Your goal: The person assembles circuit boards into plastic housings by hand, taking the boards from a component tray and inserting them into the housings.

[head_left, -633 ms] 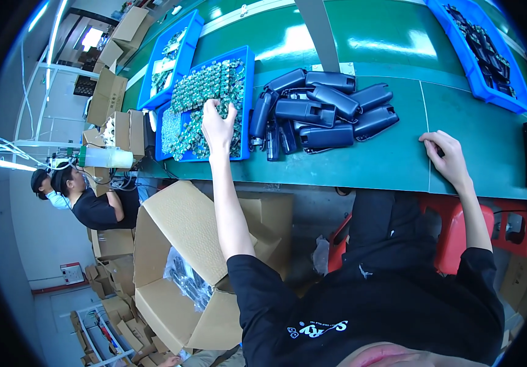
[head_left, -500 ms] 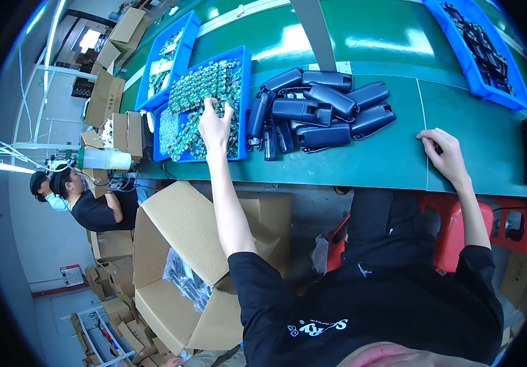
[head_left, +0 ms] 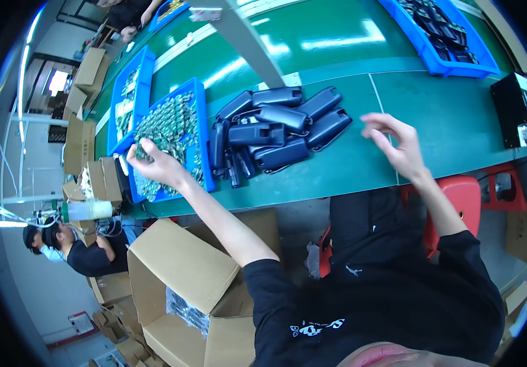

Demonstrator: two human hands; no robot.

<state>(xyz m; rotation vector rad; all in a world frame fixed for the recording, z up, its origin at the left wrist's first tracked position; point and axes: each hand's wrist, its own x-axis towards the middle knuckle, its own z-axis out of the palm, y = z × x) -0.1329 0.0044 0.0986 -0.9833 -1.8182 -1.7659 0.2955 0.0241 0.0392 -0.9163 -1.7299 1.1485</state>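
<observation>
From the head camera: left hand (head_left: 153,164) is down in the blue plastic tray (head_left: 199,128) of small green circuit boards (head_left: 171,125), fingers closing on one, a pick-up underway, I'd judge. Right hand (head_left: 398,144) hovers open and empty above the green bench (head_left: 447,116), near the pile of dark plastic handset shells (head_left: 276,131); the lift needs a clean pinch.

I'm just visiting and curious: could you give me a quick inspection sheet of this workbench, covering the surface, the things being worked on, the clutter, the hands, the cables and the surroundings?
Surface: green bench, glossy, with light glare.
Job's things: blue tray full of small green circuit boards; pile of dark plastic housings beside it.
Clutter: second blue tray farther left; another blue tray of dark parts at upper right; black box device at the right edge.
Hands: left hand reaches into the circuit-board tray; right hand is raised above the bench, fingers spread, holding nothing visible.
Cables: white cables at far left.
Surroundings: open cardboard box below the bench, stacked cartons, another person seated at left, red stool.
</observation>
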